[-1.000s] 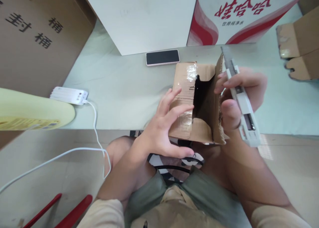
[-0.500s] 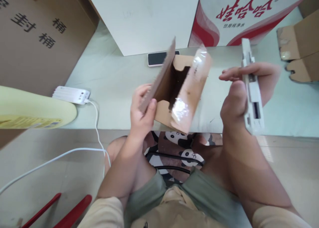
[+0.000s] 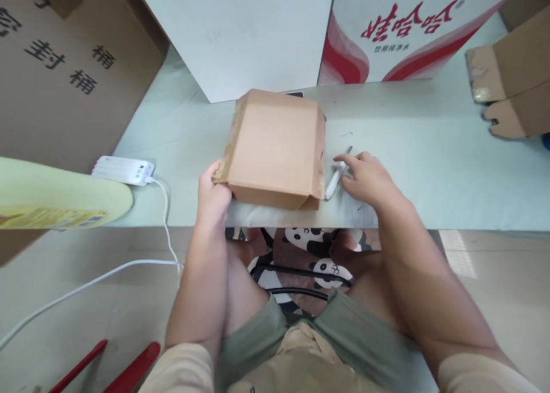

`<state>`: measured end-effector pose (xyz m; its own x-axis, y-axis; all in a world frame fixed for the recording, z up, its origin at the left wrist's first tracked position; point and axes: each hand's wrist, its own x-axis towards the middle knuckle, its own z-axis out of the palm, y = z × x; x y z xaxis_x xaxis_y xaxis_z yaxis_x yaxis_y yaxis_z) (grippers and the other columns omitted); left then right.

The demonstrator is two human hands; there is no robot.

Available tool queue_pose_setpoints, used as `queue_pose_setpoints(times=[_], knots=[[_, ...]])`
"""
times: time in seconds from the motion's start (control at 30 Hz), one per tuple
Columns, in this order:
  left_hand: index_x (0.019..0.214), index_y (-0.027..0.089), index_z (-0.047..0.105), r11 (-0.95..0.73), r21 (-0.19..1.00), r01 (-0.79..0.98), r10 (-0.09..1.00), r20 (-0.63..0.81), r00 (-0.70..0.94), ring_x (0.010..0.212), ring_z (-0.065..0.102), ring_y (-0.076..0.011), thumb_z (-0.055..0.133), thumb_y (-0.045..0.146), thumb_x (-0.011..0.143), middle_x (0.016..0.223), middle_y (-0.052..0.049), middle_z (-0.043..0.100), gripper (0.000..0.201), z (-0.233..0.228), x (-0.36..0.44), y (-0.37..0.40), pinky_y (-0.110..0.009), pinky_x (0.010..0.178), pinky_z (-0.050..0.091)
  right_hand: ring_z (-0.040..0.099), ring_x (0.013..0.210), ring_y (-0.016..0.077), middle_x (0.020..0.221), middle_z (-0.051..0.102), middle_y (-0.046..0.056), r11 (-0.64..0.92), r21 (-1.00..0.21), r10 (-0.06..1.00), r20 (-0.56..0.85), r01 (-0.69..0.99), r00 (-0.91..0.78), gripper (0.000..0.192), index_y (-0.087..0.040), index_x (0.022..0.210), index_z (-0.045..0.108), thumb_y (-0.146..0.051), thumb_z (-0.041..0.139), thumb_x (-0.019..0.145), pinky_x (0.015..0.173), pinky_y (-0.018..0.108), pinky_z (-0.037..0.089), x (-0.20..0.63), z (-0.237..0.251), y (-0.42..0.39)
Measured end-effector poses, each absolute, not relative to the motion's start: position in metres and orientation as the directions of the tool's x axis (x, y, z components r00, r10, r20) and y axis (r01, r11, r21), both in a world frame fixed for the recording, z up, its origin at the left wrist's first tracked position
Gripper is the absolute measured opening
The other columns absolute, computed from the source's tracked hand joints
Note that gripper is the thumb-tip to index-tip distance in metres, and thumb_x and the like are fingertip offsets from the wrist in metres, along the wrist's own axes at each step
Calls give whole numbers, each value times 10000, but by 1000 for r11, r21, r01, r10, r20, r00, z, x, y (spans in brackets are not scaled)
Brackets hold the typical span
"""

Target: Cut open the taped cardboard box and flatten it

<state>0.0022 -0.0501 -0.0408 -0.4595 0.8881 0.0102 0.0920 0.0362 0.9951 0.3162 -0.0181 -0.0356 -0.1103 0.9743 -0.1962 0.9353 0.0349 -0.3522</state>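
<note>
A brown cardboard box (image 3: pixel 275 144) rests on the pale green table, its broad flat side up and flaps sticking out at its edges. My left hand (image 3: pixel 215 192) grips the box's near left corner, thumb and fingers closed around the flap there. To the right of the box lies a slim white utility knife (image 3: pixel 334 181), slanted, with a grey tip at its far end. My right hand (image 3: pixel 365 175) is over the knife with index finger and thumb apart; the index finger crosses it. Whether the fingers still press on the knife is hard to see.
A white power bank (image 3: pixel 124 171) with a cable and a pale yellow bottle (image 3: pixel 64 192) lie at the left. Behind stand a large brown carton (image 3: pixel 73 95), a white box (image 3: pixel 244 38) and a red-and-white carton (image 3: pixel 387 43). An opened cardboard box (image 3: pixel 515 83) is at the right.
The cardboard box has been turned over and lowered onto the table, opening no longer facing me. My right hand has come down and left with the knife, which was raised and now lies on the table.
</note>
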Motion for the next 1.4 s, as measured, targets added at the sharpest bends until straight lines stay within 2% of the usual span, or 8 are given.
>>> queue_pose_setpoints(times=[0.13, 0.37, 0.53, 0.7, 0.87, 1.13, 1.27, 1.4], knots=[[805, 207, 712, 53, 995, -89, 870, -89, -485, 886, 734, -228, 803, 313, 649, 812, -40, 757, 209, -38, 14, -48, -289, 764, 592, 514, 1350, 420, 1379, 579, 170, 244, -554, 933, -88, 796, -348, 425, -254, 1273, 759, -306, 602, 881, 1156, 638, 408, 314, -32, -21], [882, 238, 745, 1, 946, -323, 883, -152, -444, 1236, 684, -269, 736, 429, 752, 1093, -74, 803, 230, -36, 18, -43, -304, 886, 616, 447, 1470, 374, 1568, 523, 112, 409, -841, 846, 203, 355, -493, 706, -268, 1518, 509, -562, 659, 894, 1246, 587, 326, 309, -20, -24], [989, 260, 779, -77, 937, -340, 907, -75, -414, 1306, 649, -264, 757, 448, 759, 1183, -37, 793, 298, -38, 26, -45, -312, 995, 591, 679, 1142, 333, 1225, 723, 122, 342, -915, 872, 224, 214, -436, 566, -203, 1217, 642, -533, 808, 788, 989, 495, 565, 298, -19, -31], [939, 255, 767, -147, 930, -336, 908, -8, -420, 1293, 647, -272, 718, 422, 776, 1112, -38, 794, 239, -38, 26, -45, -341, 1037, 566, 691, 802, 254, 859, 718, 62, 206, -956, 924, 120, 207, -363, 368, -193, 954, 656, -450, 812, 741, 729, 410, 587, 289, -21, -36], [744, 233, 697, -171, 938, -302, 928, 51, -369, 1082, 692, -260, 730, 325, 661, 897, -36, 756, 128, -36, 20, -47, -350, 974, 551, 680, 787, 236, 859, 721, 40, 201, -932, 978, 172, 302, -121, 276, -212, 932, 658, -390, 720, 730, 708, 394, 569, 287, -18, -34], [742, 220, 627, -313, 939, 141, 826, 342, -448, 929, 619, -227, 902, 495, 564, 847, -19, 624, 428, -40, 16, -46, -374, 966, 487, 670, 861, 231, 900, 718, 25, 215, -927, 974, 228, 308, 9, 269, -230, 965, 660, -394, 697, 754, 774, 380, 566, 290, -16, -32], [654, 237, 598, -362, 931, 35, 790, 326, -520, 647, 531, -164, 776, 420, 702, 648, 12, 530, 259, -30, 21, -53, -299, 690, 484, 692, 1121, 289, 1133, 741, 75, 183, -969, 983, 182, 168, -23, 453, -246, 1115, 676, -634, 572, 907, 926, 430, 572, 294, -20, -29], [567, 224, 651, -369, 926, -77, 830, 292, -476, 527, 571, -172, 636, 398, 702, 554, -34, 579, 222, -19, 24, -61, -287, 501, 441, 724, 1043, 280, 1015, 736, 73, 86, -990, 993, 95, 113, 71, 580, -245, 1022, 688, -768, 452, 937, 842, 403, 594, 300, -34, -21]])
